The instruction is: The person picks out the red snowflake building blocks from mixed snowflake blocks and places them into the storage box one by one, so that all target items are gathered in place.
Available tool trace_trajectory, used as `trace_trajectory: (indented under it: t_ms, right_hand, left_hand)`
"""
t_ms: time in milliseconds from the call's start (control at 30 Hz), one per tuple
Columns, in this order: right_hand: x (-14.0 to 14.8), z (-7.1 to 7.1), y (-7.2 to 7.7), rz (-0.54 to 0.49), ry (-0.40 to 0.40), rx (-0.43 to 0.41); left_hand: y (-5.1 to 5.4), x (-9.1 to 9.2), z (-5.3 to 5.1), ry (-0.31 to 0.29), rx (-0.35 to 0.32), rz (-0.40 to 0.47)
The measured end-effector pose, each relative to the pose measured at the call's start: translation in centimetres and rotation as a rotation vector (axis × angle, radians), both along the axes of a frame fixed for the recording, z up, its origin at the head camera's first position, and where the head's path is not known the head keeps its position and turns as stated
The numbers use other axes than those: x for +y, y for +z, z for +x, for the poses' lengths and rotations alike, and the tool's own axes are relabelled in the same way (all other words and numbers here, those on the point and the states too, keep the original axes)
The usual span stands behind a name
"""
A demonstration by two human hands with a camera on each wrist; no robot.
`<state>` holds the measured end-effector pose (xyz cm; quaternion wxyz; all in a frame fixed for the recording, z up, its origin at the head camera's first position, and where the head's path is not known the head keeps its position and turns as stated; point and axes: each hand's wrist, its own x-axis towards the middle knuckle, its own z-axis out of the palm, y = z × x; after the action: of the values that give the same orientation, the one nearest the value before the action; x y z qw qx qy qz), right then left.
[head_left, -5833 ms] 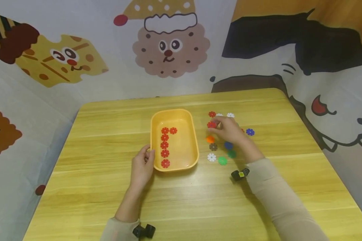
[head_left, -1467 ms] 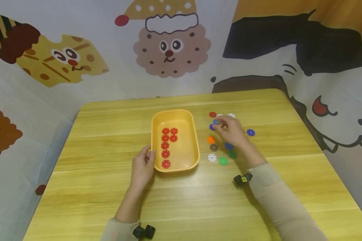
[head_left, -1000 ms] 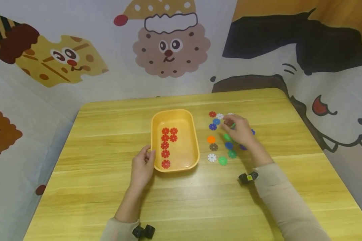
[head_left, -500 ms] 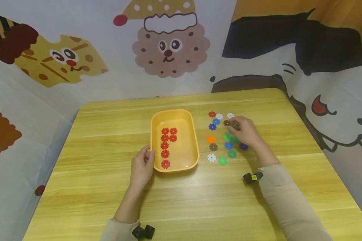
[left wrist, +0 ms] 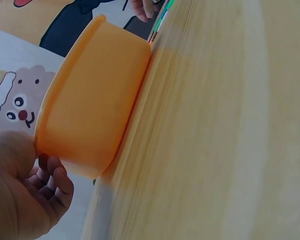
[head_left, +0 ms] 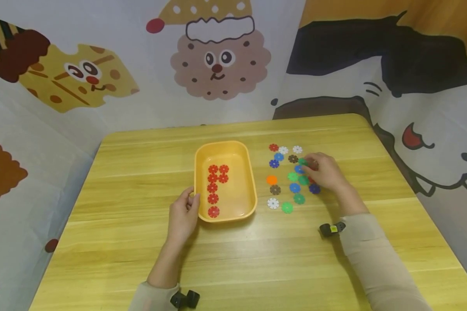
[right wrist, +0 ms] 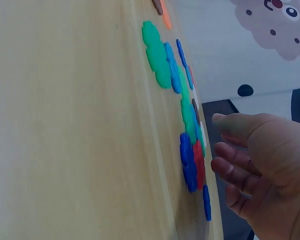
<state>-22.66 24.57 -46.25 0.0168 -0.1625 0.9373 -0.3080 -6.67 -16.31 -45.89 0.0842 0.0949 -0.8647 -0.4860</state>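
My left hand point(head_left: 183, 214) grips the left rim of the yellow-orange plastic tray point(head_left: 250, 190); in the left wrist view its fingers point(left wrist: 60, 187) curl against the tray's outer side. Inside lie several red snowflake discs point(head_left: 212, 188), in a column with a shorter one beside it. My right hand point(head_left: 324, 171) hovers over the right side of the loose discs, fingers loosely bent, holding nothing visible. Near its fingertips lie a green disc point(head_left: 302, 161) and a blue disc point(head_left: 299, 169). A red disc point(right wrist: 199, 167) is partly covered by the hand in the head view.
More loose discs lie right of the tray: a red disc point(head_left: 273, 147) at the back, an orange disc point(head_left: 271, 179), a brown disc point(head_left: 275, 189), a white disc point(head_left: 273, 203) and several others. The wooden table point(head_left: 233, 268) meets a cartoon-printed cloth point(head_left: 140, 103) behind.
Since the oldest frame, the red disc my right hand held has joined the others in the tray. The right hand then moves rightward over the loose discs. My left hand stays at the rim.
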Motion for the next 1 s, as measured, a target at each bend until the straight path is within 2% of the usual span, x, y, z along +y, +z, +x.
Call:
trace_trajectory:
  t_ms: [367, 700, 1000]
  right_hand:
    - [1.1, 0.2, -0.2, 0.063, 0.004, -0.045]
    - [1.7, 0.0, 0.3, 0.138, -0.038, -0.074]
    - [1.9, -0.1, 0.5, 0.114, -0.013, -0.159]
  left_hand:
    - [0.0, -0.1, 0.1, 0.002, -0.009, 0.0]
    - [0.1, 0.0, 0.0, -0.01, 0.008, 0.003]
    - [0.0, 0.0, 0.0, -0.009, 0.012, 0.01]
